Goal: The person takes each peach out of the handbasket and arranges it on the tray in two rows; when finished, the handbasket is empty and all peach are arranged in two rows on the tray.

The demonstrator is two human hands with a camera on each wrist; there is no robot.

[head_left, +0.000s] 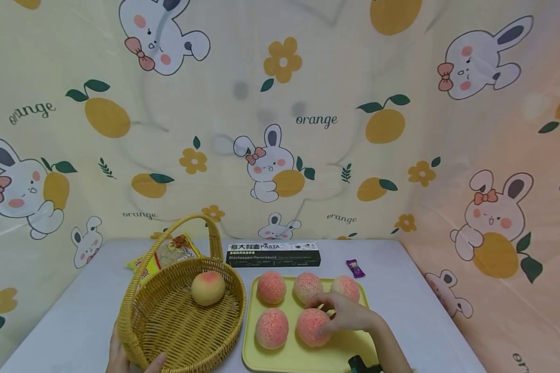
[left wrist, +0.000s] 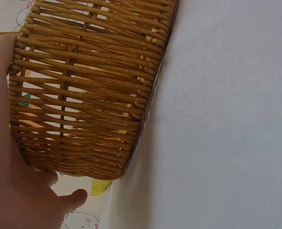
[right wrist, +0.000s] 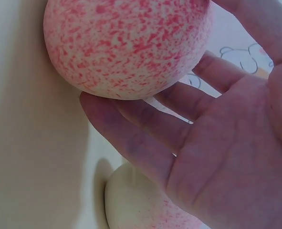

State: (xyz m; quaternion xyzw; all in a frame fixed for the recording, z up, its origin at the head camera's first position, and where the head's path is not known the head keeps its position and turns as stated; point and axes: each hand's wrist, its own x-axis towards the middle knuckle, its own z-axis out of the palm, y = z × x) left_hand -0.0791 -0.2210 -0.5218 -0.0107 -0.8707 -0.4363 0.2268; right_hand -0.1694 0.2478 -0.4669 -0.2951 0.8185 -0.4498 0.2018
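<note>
A pink-speckled peach [head_left: 313, 328] sits at the front middle of a yellow tray [head_left: 256, 360]. My right hand [head_left: 346, 312] holds it with fingers and thumb curved round its sides; in the right wrist view the fingers lie against the peach [right wrist: 131, 47]. More peaches stay on the tray: one at front left [head_left: 271, 328] and three along the back. My left hand [head_left: 116, 352] grips the near left rim of a wicker basket [head_left: 186, 331], its wall filling much of the left wrist view. Inside the basket lies one yellowish peach [head_left: 208, 288] with a red top.
Behind the basket rests a yellow snack packet [head_left: 177, 251], partly hidden by the handle [head_left: 135, 280]. A black and white pasta box [head_left: 273, 255] stands behind the tray. One small purple wrapped sweet [head_left: 355, 268] lies at back right. Patterned cloth hangs round the white table.
</note>
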